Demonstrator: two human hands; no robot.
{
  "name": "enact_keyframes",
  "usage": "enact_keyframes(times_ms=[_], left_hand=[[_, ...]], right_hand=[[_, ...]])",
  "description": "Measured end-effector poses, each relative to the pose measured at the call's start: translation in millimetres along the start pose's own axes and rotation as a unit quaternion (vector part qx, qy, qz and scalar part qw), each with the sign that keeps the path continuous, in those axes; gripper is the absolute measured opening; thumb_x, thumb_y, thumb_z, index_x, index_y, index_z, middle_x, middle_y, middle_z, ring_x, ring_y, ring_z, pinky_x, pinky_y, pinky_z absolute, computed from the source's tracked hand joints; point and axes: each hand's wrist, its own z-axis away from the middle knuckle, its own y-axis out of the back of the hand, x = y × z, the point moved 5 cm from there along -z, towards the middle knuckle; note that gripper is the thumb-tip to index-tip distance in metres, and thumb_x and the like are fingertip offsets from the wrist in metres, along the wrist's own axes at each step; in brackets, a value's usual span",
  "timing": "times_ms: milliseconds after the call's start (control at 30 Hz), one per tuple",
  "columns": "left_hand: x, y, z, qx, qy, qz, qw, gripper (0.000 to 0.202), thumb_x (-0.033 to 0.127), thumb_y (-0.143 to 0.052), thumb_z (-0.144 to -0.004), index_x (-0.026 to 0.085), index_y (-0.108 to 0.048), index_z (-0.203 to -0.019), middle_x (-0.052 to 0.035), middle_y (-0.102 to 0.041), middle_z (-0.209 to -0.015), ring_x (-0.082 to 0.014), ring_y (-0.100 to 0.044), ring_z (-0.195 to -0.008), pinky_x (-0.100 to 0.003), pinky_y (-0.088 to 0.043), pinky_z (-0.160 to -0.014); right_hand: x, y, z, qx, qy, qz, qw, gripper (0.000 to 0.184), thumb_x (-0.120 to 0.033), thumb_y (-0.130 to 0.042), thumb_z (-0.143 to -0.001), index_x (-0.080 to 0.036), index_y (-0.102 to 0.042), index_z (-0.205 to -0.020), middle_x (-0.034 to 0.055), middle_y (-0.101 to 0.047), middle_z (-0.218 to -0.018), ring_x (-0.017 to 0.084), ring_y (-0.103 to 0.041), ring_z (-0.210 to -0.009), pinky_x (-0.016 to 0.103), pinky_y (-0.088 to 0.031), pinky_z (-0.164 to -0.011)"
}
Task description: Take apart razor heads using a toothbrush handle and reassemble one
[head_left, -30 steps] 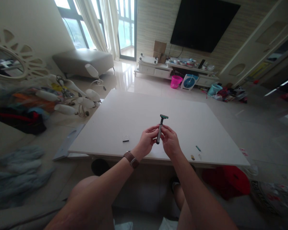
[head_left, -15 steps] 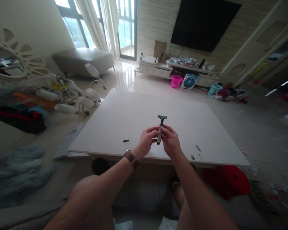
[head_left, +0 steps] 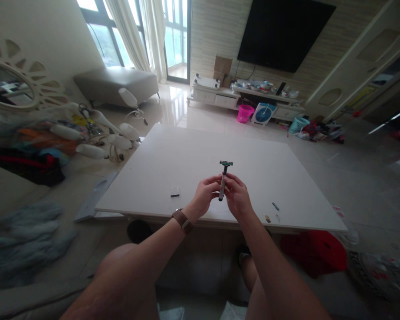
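Both my hands hold a razor [head_left: 224,177] upright over the near edge of a white table [head_left: 173,160]. Its green head points away from me and its grey handle runs down between my fingers. My left hand [head_left: 205,195], with a brown watch strap on the wrist, pinches the handle from the left. My right hand [head_left: 236,195] grips the handle from the right. A small dark piece [head_left: 175,194] lies on the table to the left of my hands. A small green piece [head_left: 275,206] and tiny bits lie to the right.
A chandelier with white glass shades [head_left: 100,133] lies on the floor left of the table beside piled clutter. A red object [head_left: 315,251] sits under the table's right corner. Far back stand a TV cabinet [head_left: 240,98], a pink basket [head_left: 245,113] and a grey bench [head_left: 116,84].
The razor has turned slightly in my fingers, from tilted to nearly upright. Both hands stay in the same place.
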Motion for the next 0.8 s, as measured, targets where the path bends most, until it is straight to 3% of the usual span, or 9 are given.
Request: enact_keyframes(times_ms=[800], left_hand=[[2.7,-4.3,1.4,-0.022,0.002,-0.009,1.0,0.035,0.018,-0.07,-0.064,0.013,-0.075,-0.099,-0.0061,-0.069,-0.084,-0.0126,-0.061,-0.071,-0.024,-0.047,-0.063]], right_hand=[[-1.5,2.0,-0.7,0.005,-0.002,0.001,1.0,0.029,-0.024,-0.085,-0.059,-0.018,-0.075,-0.085,0.0037,-0.075,-0.083,0.016,-0.068,-0.073,0.023,-0.05,-0.053]])
